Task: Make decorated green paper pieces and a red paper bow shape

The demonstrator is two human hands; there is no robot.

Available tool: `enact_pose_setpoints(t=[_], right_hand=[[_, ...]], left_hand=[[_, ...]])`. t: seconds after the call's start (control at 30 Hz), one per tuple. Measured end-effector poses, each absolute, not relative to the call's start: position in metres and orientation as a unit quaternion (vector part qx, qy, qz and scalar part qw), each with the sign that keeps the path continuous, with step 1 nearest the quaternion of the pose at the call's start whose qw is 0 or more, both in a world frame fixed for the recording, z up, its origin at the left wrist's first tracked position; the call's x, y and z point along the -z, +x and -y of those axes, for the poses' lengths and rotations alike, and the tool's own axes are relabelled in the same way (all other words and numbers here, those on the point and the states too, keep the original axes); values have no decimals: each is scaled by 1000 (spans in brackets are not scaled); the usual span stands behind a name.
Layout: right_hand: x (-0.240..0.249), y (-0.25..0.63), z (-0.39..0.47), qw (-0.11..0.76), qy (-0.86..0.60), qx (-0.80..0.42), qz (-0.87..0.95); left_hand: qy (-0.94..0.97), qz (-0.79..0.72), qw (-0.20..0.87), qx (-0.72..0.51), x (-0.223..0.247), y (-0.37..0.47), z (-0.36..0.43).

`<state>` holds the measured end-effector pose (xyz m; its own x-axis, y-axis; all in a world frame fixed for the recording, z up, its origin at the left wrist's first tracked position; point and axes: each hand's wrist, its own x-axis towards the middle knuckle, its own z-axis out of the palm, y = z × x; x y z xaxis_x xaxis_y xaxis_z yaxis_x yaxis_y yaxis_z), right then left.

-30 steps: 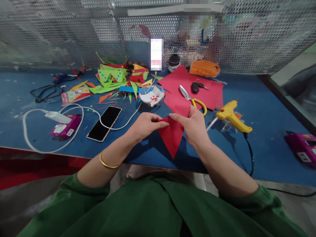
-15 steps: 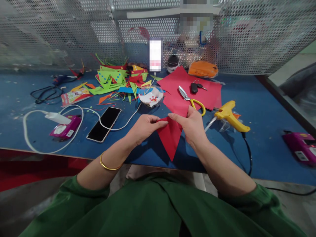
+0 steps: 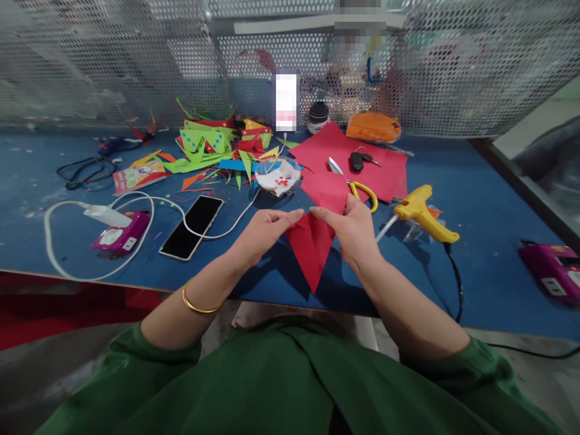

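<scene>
A sheet of red paper (image 3: 314,251), folded with a point hanging toward me, is held up between both hands near the table's front edge. My left hand (image 3: 267,232) pinches its left side, thumb on top near the fold. My right hand (image 3: 351,226) grips the right side with its thumb across the paper; the other fingers are partly hidden behind it. Just beyond lie yellow-handled scissors (image 3: 362,192), their blades resting over more red paper (image 3: 385,172). Black keys (image 3: 357,161) rest on that paper.
A yellow glue gun (image 3: 423,214) lies to the right, its black cord running off the front edge. Left are a phone (image 3: 193,228), a white cable and a purple socket box (image 3: 121,232). A small bowl (image 3: 276,192) and green paper pieces (image 3: 206,140) stand behind.
My left thumb has slid right and up along the fold, close to the right thumb. The folded paper has shifted slightly; the right hand is nearly still.
</scene>
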<state>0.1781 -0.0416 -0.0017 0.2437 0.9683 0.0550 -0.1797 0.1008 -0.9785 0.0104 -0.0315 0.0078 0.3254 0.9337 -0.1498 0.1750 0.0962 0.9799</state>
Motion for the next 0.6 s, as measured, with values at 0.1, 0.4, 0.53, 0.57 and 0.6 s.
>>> enact_pose_setpoints(t=[0.1,0.4,0.53,0.57,0.6], right_hand=[[3,177,42,619,-486,-469,402],[4,177,43,616,-491,-461,408],[2,175,44,612,-487,-468,413],[3,175,44,608,-487,-472,413],[4,175,44,604,-487,-478,412]], left_hand=[[578,-487,571,-320,-6,11,31],[580,-494,566,-316,-8,13,32],[592,-488,537,-350,-9,12,32],[594,-491,527,-359,-10,12,32],[595,-495,518,-364,-10,12,32]])
